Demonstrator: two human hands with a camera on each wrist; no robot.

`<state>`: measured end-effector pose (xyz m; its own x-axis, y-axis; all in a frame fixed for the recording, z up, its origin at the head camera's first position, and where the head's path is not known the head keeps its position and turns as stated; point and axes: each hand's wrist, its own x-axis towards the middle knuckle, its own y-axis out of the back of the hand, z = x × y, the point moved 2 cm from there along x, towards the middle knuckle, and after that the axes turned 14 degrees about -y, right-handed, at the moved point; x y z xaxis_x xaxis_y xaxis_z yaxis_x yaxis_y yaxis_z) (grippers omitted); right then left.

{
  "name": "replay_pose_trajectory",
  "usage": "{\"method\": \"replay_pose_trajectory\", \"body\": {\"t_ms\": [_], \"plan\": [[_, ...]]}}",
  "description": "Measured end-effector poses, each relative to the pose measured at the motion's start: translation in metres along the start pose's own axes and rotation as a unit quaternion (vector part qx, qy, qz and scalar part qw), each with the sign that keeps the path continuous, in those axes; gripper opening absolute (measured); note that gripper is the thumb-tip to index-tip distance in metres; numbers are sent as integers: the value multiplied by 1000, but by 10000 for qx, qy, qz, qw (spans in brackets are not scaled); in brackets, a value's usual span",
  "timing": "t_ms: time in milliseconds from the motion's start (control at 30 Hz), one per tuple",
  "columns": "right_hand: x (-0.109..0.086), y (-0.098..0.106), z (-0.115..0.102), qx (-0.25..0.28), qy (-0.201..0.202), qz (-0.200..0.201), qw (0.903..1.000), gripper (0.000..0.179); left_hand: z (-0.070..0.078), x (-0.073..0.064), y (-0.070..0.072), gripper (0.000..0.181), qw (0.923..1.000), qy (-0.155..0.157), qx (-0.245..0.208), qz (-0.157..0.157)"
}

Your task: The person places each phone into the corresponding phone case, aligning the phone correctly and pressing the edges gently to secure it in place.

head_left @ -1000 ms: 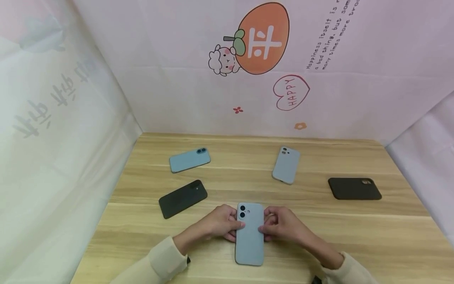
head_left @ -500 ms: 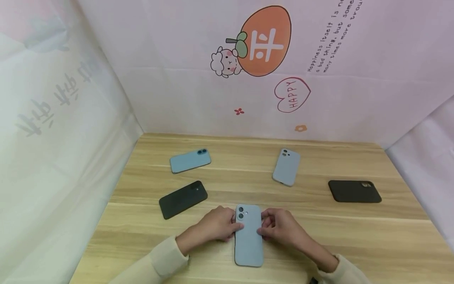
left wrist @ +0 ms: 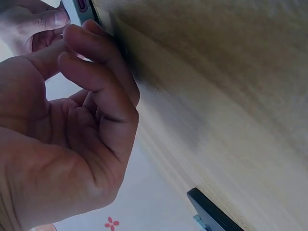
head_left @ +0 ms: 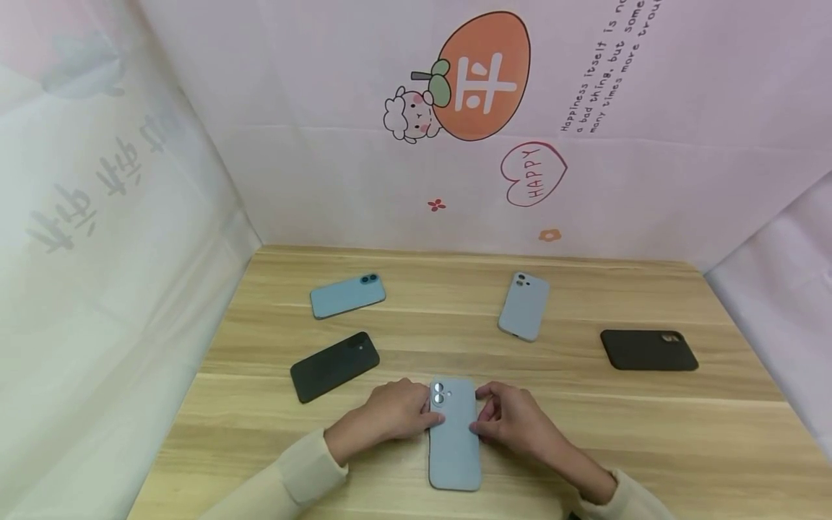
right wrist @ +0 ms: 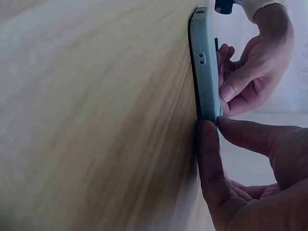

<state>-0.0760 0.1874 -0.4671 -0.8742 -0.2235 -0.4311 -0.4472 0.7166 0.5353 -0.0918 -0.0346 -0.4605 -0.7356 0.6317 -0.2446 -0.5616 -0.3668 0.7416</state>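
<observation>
A pale blue phone (head_left: pixel 453 455) lies back up at the table's near middle, its two camera lenses toward the far end. From the right wrist view, its side edge (right wrist: pixel 206 72) appears pale with a dark line along the table side. My left hand (head_left: pixel 399 409) pinches the phone's left edge, thumb on the back and fingers curled at the side. On the opposite edge, my right hand (head_left: pixel 516 419) grips with its thumb and index finger. A corner of the phone (left wrist: pixel 83 9) shows at the top of the left wrist view, past the left hand's curled fingers.
Around the wooden table (head_left: pixel 422 332) lie a black phone (head_left: pixel 334 367), a blue phone (head_left: pixel 347 295), a pale grey-blue phone case (head_left: pixel 523 307) and a black phone case (head_left: pixel 650 350). Behind stands a white printed cloth (head_left: pixel 325 166), with more cloth at both sides.
The phone and both hands have shifted slightly toward the left and near side of the head view. The grip on both edges stays, and the other items lie still.
</observation>
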Motion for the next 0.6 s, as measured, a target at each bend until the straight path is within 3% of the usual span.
{"method": "replay_pose_trajectory", "body": {"t_ms": [600], "plan": [[-3,1,-1,-273,8,-11,9996,47,-3,0,-2,50,9997,-119,187,40]]}}
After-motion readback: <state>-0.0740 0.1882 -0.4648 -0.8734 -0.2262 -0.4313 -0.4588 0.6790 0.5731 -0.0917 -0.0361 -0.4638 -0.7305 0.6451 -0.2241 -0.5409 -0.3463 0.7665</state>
